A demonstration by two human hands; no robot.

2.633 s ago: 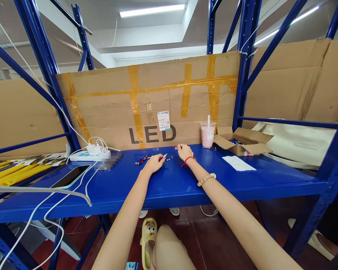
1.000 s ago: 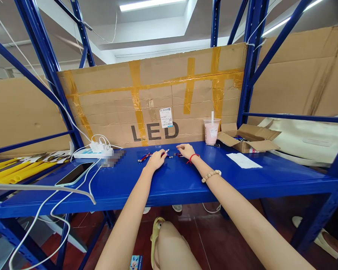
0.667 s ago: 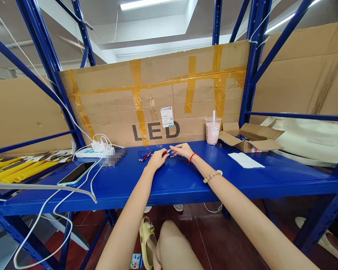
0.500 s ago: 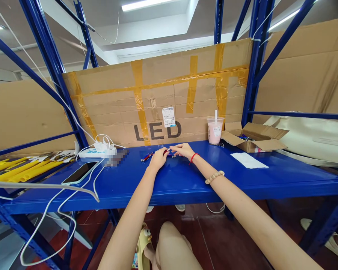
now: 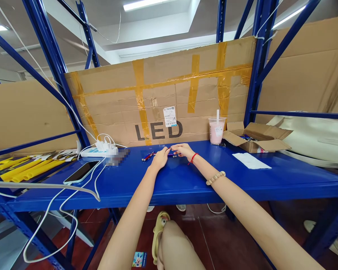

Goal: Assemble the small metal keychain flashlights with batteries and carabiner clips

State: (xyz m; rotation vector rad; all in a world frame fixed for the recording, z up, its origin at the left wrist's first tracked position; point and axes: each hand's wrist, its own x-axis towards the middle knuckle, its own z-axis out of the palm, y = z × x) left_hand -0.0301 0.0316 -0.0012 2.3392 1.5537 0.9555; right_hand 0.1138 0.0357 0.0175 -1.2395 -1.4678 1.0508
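Small red piece (image 5: 169,149) between the fingers, over the desk (image 5: 188,183).
The left hand (image 5: 160,160) pinches it; the right hand (image 5: 184,151) has fingertips at it, though whether they grip I cannot tell. Pens (image 5: 148,156) lie just left of the left fingers.

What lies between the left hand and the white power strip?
In the head view: red and blue pen-like pieces beside the left hand, then a pixelated patch beside the power strip.

A blue metal rack (image 5: 115,191) stands on a dark red tiled floor (image 5: 194,240). Taped cardboard (image 5: 115,112) lines its back, beneath a pale ceiling (image 5: 157,30) with lit tubes (image 5: 146,4).
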